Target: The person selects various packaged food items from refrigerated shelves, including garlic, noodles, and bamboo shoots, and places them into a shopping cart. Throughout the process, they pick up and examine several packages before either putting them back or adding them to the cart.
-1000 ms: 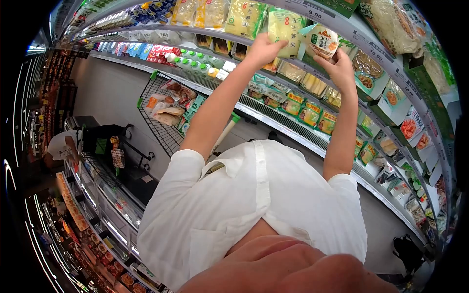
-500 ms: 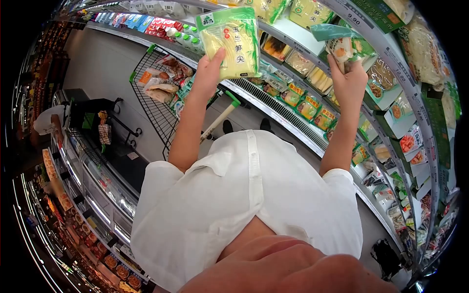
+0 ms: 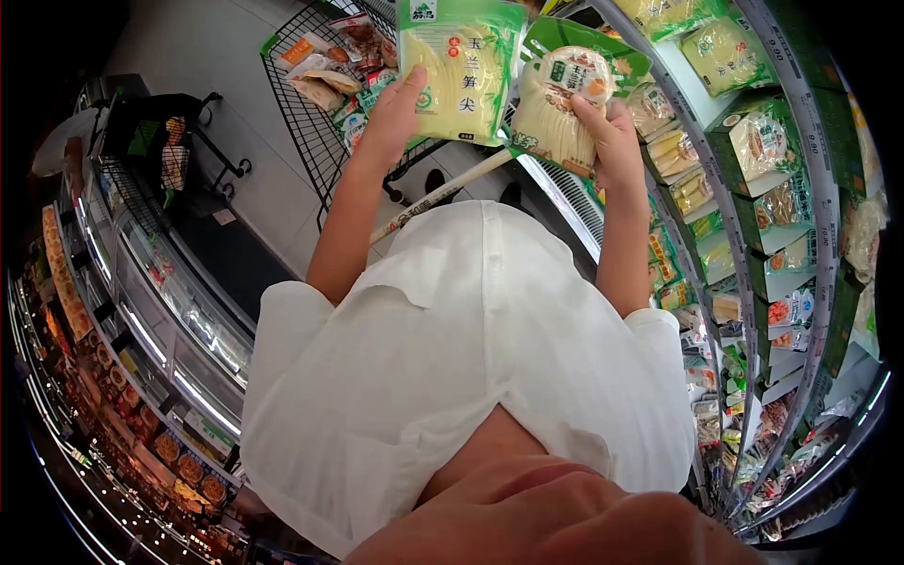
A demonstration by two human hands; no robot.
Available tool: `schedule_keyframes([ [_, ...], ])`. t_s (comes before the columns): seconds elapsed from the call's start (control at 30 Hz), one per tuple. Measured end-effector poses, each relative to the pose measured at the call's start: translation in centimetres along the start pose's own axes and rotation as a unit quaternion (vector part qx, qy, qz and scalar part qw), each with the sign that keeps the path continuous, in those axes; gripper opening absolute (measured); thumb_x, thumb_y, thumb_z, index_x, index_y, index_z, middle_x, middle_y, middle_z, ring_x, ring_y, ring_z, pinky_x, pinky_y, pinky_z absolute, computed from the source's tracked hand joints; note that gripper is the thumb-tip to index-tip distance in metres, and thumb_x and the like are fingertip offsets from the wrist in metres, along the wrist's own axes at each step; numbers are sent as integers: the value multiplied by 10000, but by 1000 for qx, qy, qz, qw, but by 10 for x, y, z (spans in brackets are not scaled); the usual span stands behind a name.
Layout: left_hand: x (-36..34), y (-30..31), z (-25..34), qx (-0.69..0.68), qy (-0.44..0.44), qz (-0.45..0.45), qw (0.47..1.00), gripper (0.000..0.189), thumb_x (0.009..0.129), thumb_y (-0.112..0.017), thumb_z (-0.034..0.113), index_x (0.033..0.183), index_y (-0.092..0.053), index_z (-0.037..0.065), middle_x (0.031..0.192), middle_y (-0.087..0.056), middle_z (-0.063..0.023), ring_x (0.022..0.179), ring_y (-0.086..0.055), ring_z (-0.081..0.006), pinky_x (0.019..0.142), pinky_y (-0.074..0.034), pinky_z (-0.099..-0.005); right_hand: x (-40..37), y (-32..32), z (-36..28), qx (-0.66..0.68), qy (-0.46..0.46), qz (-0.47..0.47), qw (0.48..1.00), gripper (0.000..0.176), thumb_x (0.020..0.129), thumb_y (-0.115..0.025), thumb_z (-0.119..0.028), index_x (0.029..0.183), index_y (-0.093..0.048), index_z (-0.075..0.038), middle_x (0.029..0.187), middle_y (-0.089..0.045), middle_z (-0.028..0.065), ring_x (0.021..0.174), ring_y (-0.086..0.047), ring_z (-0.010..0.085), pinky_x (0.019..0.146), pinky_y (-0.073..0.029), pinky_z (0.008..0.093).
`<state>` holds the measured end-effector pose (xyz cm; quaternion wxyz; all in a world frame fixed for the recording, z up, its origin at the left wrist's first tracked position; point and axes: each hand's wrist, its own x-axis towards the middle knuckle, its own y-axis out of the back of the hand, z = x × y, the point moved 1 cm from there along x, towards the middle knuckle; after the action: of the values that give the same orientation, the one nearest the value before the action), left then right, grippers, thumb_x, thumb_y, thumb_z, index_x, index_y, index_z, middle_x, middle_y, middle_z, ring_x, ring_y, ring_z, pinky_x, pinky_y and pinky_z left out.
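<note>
The person's left hand [image 3: 391, 113] is raised in the upper middle of the frame. Its fingers are clamped on the lower left edge of a yellow packet [image 3: 461, 71] with a green top and red and black characters, held flat and face-on. Just to the right, the right hand [image 3: 612, 132] grips a green-edged packet [image 3: 541, 122] of pale strips, fingers wrapped round its right side and thumb pressed on the front. A smaller packet [image 3: 576, 71] with a round label lies against the top of that one, under the same fingers. The two larger packets are touching or nearly so at their inner edges.

Behind the left hand, in the upper left, stands a wire shopping cart [image 3: 301, 122] with several wrapped goods [image 3: 320, 80] in it. Its pale handle [image 3: 443, 193] runs below the packets. Refrigerated shelves [image 3: 753, 188] of packaged food curve down the right side. Glass-topped freezers [image 3: 169, 320] line the left. A white shirt [image 3: 471, 358] fills the centre.
</note>
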<state>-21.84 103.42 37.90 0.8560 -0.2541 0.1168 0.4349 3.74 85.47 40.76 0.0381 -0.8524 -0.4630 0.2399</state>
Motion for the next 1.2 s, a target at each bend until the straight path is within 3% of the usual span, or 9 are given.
schedule_keyframes([
  [0.13,-21,51,-11,-29,18,38,999,548,1155,-522,449,1397,-640,-28,1273,-749,-112,1075,-758,-184,926,-622,-331,17,-42,24,24,-53,-41,997,367,1058,-724,-162,1364,-610,6,1251,-748,124,1066,-772,198,888,-656,368],
  [0.33,-52,115,-64,-101,53,63,992,448,1099,-668,270,1444,-609,-10,1298,-740,-103,1118,-744,-192,962,-608,-353,39,-90,67,-27,-165,-106,980,475,1046,-713,-163,1460,-568,17,1345,-718,154,1180,-747,226,936,-649,367],
  [0.4,-62,131,-85,-138,44,30,989,464,1077,-703,224,1465,-580,2,1338,-721,-94,1166,-730,-188,967,-618,-378,47,-102,96,73,-285,-126,947,518,1009,-753,-176,1453,-577,27,1325,-734,144,1138,-766,236,944,-648,362],
  [0.57,-106,158,-97,-146,145,55,977,504,1008,-767,233,1465,-604,97,1295,-716,-32,1121,-699,-154,927,-570,-339,49,-107,165,88,-447,-125,881,507,1007,-750,-153,1464,-586,-9,1366,-722,146,1179,-749,233,953,-648,375],
  [0.7,-124,193,-120,-171,188,114,960,448,1018,-727,221,1444,-620,135,1293,-710,-17,1148,-658,-130,923,-531,-327,44,-130,183,46,-491,-157,856,466,1008,-729,-90,1444,-587,-2,1392,-699,113,1208,-729,243,991,-645,384],
  [0.87,-115,238,-130,-157,189,165,955,449,1025,-701,182,1455,-578,136,1310,-697,-32,1156,-659,-156,916,-558,-353,68,-161,209,-11,-457,-193,868,457,996,-715,-54,1436,-592,-33,1346,-702,99,1177,-719,205,1004,-647,372],
  [1.0,-81,267,-138,-102,189,206,955,414,1046,-694,200,1425,-573,85,1234,-726,-68,1004,-700,-142,798,-584,-301,105,-192,228,-137,-423,-204,872,415,1026,-703,-110,1421,-595,-41,1324,-705,71,1159,-721,201,934,-644,349],
  [1.1,-42,288,-158,-68,201,206,955,379,1049,-682,176,1394,-574,63,1181,-736,-82,857,-707,-125,674,-575,-265,127,-213,234,-287,-392,-205,850,390,1057,-701,-270,1365,-582,-62,1173,-703,38,966,-715,145,766,-597,264],
  [1.2,8,314,-186,-52,194,209,957,348,1054,-646,136,1378,-575,31,1148,-737,-92,786,-693,-110,600,-559,-254,173,-211,278,-359,-379,-213,826,375,1053,-700,-287,1329,-593,-57,1130,-710,32,881,-709,142,735,-590,265],
])
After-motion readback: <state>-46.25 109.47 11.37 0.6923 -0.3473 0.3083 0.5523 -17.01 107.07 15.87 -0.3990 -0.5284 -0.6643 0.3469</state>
